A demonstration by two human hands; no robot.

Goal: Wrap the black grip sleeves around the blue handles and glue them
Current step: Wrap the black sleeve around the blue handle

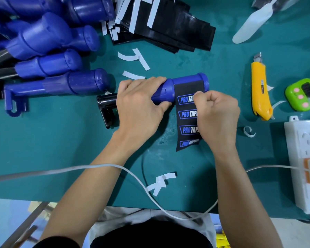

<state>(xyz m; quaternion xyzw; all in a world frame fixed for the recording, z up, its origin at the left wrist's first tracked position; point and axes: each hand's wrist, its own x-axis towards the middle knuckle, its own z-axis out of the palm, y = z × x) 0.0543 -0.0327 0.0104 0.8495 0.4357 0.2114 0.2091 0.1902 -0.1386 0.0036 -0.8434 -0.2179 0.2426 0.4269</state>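
The left grip was clamped around the blue handle. Just right of it, the right grip pinched the black grip sleeve, which lay from handle to bench.

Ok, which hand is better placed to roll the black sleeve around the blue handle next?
Probably the right hand: it pinches the black sleeve right at the blue handle. The left hand grips the handle's other end, steadying it.

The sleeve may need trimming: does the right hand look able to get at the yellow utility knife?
Probably yes: the utility knife lies just beyond the right hand, bare mat between; it must first release the grip sleeve.
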